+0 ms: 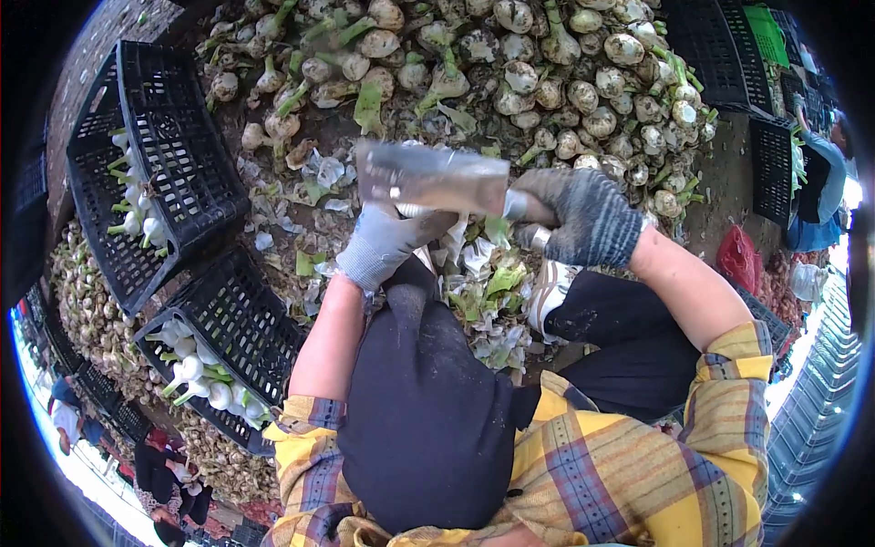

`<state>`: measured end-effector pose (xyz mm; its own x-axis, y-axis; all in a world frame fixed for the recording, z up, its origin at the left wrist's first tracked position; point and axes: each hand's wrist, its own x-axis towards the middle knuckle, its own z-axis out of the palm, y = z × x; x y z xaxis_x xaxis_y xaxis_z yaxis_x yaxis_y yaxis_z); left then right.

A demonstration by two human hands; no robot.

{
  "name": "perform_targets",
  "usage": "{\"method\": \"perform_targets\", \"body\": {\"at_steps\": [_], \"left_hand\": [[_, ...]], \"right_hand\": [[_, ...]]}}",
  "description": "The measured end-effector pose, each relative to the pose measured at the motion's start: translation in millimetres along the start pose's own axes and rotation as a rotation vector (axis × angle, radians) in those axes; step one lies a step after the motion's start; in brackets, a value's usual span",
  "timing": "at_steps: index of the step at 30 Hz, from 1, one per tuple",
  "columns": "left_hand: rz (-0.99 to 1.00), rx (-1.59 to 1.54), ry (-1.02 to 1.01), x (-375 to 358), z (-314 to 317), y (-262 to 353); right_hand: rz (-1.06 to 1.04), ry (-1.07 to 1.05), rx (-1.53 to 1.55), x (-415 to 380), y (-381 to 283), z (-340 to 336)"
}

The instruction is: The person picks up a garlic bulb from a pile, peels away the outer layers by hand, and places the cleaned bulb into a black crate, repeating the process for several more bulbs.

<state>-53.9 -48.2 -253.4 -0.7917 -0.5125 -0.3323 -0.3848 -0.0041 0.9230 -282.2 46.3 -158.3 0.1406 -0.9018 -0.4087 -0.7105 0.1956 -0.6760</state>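
My right hand (588, 214), in a dark striped knit glove, is wrapped round the handle of a cleaver (437, 178). The wide blade points left and is slightly blurred. My left hand (387, 242), in a grey glove, is closed just below the blade on a whitish garlic bulb (416, 210), mostly hidden by blade and fingers. Below both hands, peeled skins and leaf scraps (488, 264) cover the ground between my shoes. Beyond the blade lies a large heap of soil-stained garlic bulbs (556, 87) with cut green stems.
To the left stand a black plastic crate (178, 150) and another black crate (241, 319), both with trimmed white garlic inside. More garlic lies behind them. Black crates (720, 50), a red bag (740, 257) and a person in blue (820, 173) are at the right.
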Motion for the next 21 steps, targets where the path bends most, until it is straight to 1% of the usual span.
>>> {"method": "perform_targets", "body": {"at_steps": [1, 2, 4, 5, 8, 9, 12, 15, 18, 21], "left_hand": [[0.15, 0.094, 0.038, -1, 2, -8], [0.296, 0.194, 0.091, 0, 2, -7], [0.044, -0.306, 0.028, -4, -3, 1], [-0.037, -0.312, -0.016, -6, -7, 8], [-0.004, -0.452, -0.015, -2, -1, -6], [-0.034, -0.529, -0.013, -2, 0, -10], [0.009, -0.44, -0.026, -2, -3, -10], [0.018, -0.406, -0.04, -5, -7, 0], [-0.153, -0.623, -0.069, -3, -4, 1], [-0.12, -0.589, -0.067, -3, -2, 0]], "right_hand": [[0.013, -0.084, 0.02, 1, -1, 2], [0.001, -0.115, -0.013, 2, -2, 4], [-0.024, -0.177, -0.075, 5, -5, 9], [-0.019, -0.208, -0.068, 7, -7, 11], [-0.004, -0.29, -0.054, 12, -10, 11], [-0.041, -0.263, -0.04, 11, -6, 15], [0.0, -0.304, -0.059, 14, -10, 13], [-0.018, -0.299, -0.042, 15, -7, 15], [-0.012, -0.309, -0.089, 15, -4, 13], [-0.005, -0.286, -0.043, 11, -2, 13]]}}
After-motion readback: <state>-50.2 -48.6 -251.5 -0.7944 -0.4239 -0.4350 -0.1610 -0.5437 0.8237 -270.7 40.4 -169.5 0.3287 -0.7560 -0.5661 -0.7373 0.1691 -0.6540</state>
